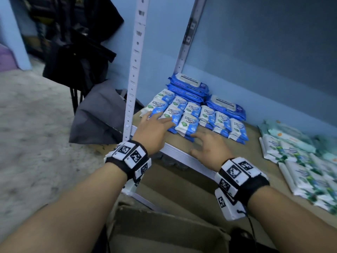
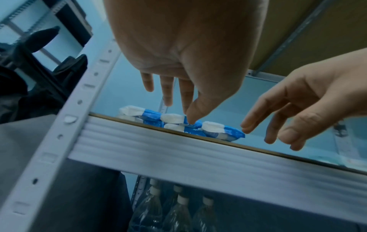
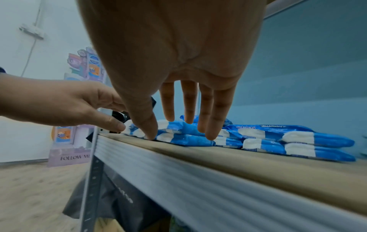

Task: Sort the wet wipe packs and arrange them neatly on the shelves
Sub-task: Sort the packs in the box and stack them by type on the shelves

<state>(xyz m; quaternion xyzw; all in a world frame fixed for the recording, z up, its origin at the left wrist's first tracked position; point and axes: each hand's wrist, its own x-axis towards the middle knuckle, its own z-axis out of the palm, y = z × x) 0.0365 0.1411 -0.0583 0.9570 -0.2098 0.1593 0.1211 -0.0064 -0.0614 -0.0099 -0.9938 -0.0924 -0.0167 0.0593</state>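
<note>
Nearest the person, an open cardboard box sits low in front of the shelf; above it both forearms wear black wrist bands with white coded tiles. The left hand reaches over the shelf edge with fingers spread and straight, holding nothing, its fingertips lying on the front left small blue-and-white packs; the right hand hovers just beside them, fingers loose and spread, gripping nothing, its thumb tip close to the board. The small packs stand in neat rows, stacked two high; behind them, against the blue wall, lie larger dark blue packs in piles. Off to the right, well apart, green-and-white packs lie in rows on the same board; on the level below stand clear bottles.
</note>
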